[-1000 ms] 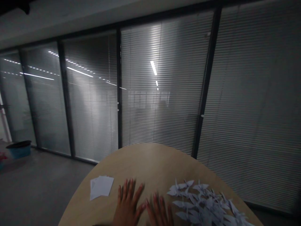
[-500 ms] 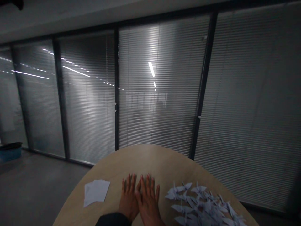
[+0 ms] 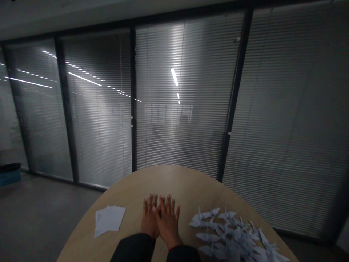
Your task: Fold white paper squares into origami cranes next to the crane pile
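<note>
Pointing forward, the fingers (image 3: 172,207) of the left hand (image 3: 149,222) and right hand (image 3: 168,225) are extended, slightly spread and gripping nothing; the hands overlap along their thumb sides above the table (image 3: 171,178). To their left lie white paper sheets (image 3: 111,219), stacked askew; to their right, folded paper cranes (image 3: 236,236) crowd the tabletop. Beyond the rim, glazed panels with blinds (image 3: 180,149) block the far side; a blue tub (image 3: 10,177) stands at far left.

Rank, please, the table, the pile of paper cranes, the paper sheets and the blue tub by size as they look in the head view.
1. Table
2. Pile of paper cranes
3. Paper sheets
4. Blue tub (cut off at left)
</note>
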Motion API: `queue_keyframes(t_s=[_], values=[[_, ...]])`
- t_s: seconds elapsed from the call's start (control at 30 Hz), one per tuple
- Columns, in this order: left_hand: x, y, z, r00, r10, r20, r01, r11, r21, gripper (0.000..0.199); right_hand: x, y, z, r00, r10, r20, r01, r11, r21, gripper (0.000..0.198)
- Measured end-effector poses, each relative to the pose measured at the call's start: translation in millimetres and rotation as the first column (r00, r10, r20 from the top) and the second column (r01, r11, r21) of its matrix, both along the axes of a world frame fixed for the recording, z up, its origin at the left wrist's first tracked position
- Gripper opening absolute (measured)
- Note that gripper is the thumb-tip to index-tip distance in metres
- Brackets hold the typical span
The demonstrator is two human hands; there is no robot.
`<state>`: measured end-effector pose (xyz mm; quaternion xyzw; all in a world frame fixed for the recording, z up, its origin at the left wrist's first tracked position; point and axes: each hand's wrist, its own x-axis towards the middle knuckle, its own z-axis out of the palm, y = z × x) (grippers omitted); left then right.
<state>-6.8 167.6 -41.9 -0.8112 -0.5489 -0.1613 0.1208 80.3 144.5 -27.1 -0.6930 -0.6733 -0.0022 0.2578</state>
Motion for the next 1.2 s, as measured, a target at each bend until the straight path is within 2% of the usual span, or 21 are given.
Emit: queue_keyframes(t_s=[0.3, 0.53, 0.7, 0.83, 1.03, 1.2], values=[[0, 2, -5.7, 1.000, 0.011, -0.007, -0.012, 0.997, -0.071, 0.064, 1, 1, -7, 1.000, 0.001, -0.010, -0.002, 0.999, -0.035, 0.054], [0, 9, -12.2, 0.999, 0.038, 0.029, -0.033, 0.988, -0.151, 0.058, 1, -2, -7, 1.000, 0.000, 0.006, 0.000, 0.999, -0.035, 0.045], [1, 7, -7.6, 0.995, 0.041, 0.088, -0.026, 0.985, -0.170, 0.056, 0, -4, -5, 1.000, 0.003, 0.023, -0.003, 1.000, -0.013, 0.041], [0, 2, 1.1, 0.985, 0.056, 0.165, -0.028, 0.985, -0.170, 0.046, 2, -6, -5, 0.999, 0.015, 0.043, -0.016, 1.000, 0.016, 0.039], [-6, -3, 10.9, 0.922, 0.202, 0.329, -0.143, 0.971, -0.193, 0.037, 8, -11, -3, 0.997, -0.036, 0.062, 0.033, 0.998, 0.051, 0.039], [-11, -7, 11.6, 0.847, 0.251, 0.468, -0.119, 0.949, -0.292, 0.031, 10, -18, -5, 0.996, -0.047, 0.076, 0.044, 0.998, 0.037, 0.048]])
